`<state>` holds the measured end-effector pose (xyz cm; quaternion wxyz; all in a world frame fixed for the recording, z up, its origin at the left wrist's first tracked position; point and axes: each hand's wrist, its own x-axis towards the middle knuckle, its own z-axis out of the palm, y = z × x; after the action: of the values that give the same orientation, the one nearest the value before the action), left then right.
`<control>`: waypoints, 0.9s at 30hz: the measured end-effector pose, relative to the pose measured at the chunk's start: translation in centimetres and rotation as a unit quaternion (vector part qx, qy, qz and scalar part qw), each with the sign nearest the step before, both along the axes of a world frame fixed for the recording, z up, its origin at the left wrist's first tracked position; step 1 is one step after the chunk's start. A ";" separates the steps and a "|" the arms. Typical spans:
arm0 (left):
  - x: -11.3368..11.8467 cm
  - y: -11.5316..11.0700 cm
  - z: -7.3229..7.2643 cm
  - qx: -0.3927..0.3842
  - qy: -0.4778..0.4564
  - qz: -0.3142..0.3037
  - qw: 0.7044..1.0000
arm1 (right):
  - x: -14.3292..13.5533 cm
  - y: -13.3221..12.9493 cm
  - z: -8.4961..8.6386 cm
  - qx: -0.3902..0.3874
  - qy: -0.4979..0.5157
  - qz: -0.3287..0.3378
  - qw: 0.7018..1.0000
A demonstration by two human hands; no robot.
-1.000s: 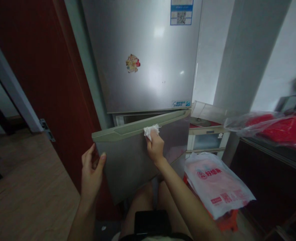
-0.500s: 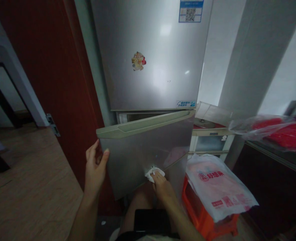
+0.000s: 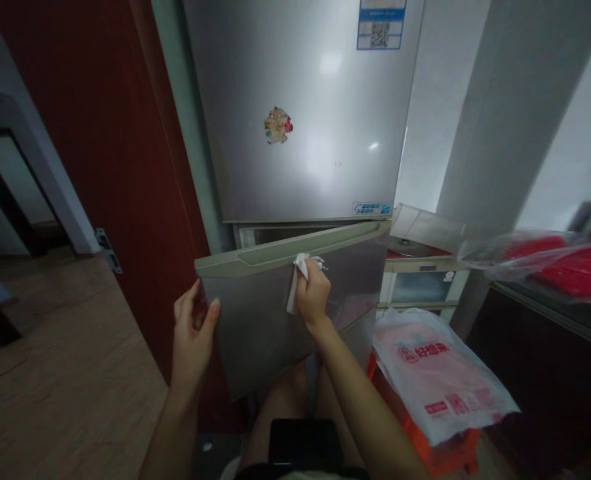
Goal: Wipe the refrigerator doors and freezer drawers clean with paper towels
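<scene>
Tissue [image 3: 293, 293] is what we have bunched in our right hand [image 3: 313, 297], the fingers curled tight around the white wad and pressing it flat against the front of the lower fridge door [image 3: 275, 313], just under the pale handle strip [image 3: 295, 250] along its top edge. A loose tail of the wad hangs down the left side of the fist. Our left hand [image 3: 191, 337] grips the door's free left edge, thumb on the front face and fingers wrapped behind it, which looks to us like a brace that keeps the swung-open panel from giving way under the right hand's pressure. The door stands ajar, so a dark gap shows between it and the closed upper door [image 3: 305, 113], which carries a small colourful sticker [image 3: 278, 125] and a blue label [image 3: 379, 23] near the top. To our right, a printed plastic bag [image 3: 440, 370] lies over an orange stool [image 3: 415, 440], close beside the door's hinge side but not touching our arm. Further right, red things in clear wrap [image 3: 540, 257] rest on a dark counter. A dark red door [image 3: 100, 153] stands to our left, and our bare knees sit below the fridge door.
</scene>
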<state>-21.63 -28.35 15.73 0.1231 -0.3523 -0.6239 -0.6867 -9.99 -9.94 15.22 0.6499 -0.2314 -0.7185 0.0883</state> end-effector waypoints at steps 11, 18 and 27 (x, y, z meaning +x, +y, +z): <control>0.1 0.0 0.0 0.005 -0.002 -0.001 1.000 | 1.2 -1.5 -11.0 0.135 -0.119 0.028 0.983; 0.2 0.0 0.1 0.001 -0.001 0.002 1.000 | 3.6 -3.3 -19.3 0.157 -0.117 0.063 0.979; 0.1 0.1 -0.1 0.010 0.002 0.001 1.000 | 1.3 -3.7 -14.4 0.060 -0.009 0.000 0.998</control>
<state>-21.57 -28.29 15.59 0.1286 -0.3512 -0.6171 -0.6923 -8.68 -13.66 0.82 0.6561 -0.1925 -0.7285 0.0431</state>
